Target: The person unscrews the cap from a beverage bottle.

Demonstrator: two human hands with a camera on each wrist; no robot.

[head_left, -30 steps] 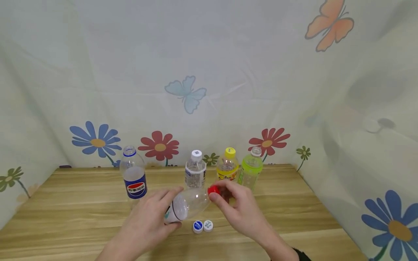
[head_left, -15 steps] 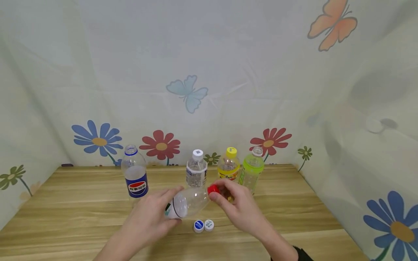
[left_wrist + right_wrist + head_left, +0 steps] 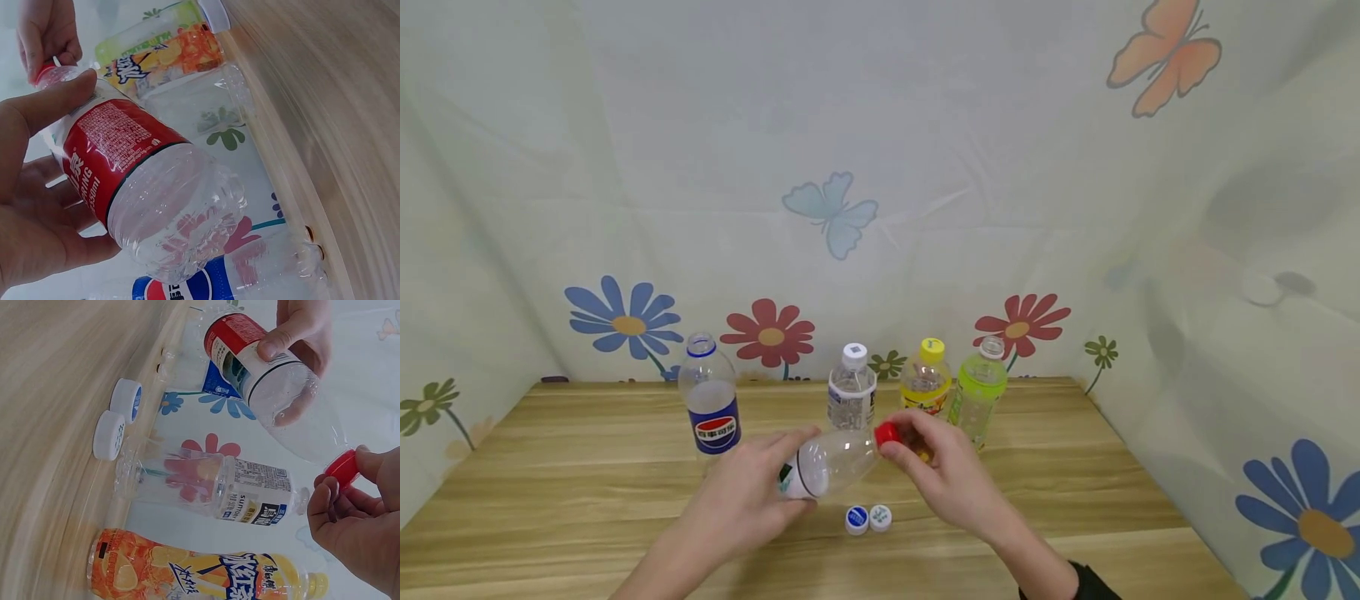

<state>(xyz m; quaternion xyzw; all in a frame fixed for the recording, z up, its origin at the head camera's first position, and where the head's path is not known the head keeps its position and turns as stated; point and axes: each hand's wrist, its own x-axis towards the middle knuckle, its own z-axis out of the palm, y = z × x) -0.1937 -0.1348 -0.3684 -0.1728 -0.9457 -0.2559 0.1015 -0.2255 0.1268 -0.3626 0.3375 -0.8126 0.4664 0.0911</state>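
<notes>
My left hand (image 3: 748,492) grips a clear plastic bottle (image 3: 838,462) round its label, holding it tilted above the table with its neck toward the right. In the left wrist view the bottle's red and white label (image 3: 112,144) shows between thumb and fingers. A red cap (image 3: 887,434) sits at the bottle's mouth. My right hand (image 3: 951,475) pinches that cap between thumb and fingers; in the right wrist view the red cap (image 3: 342,467) meets the neck. Below the bottle, two white caps (image 3: 857,520) lie side by side on the table, one with a blue top.
Along the back stand an uncapped Pepsi bottle (image 3: 715,417), a white-capped bottle (image 3: 852,392), a yellow-capped bottle (image 3: 925,383) and an uncapped green-labelled bottle (image 3: 981,387). A patterned cloth (image 3: 700,167) hangs behind the wooden table (image 3: 550,500).
Both hands keep nearly the same place. The red cap and the right hand's fingers have shifted very slightly, and the view has moved a little.
</notes>
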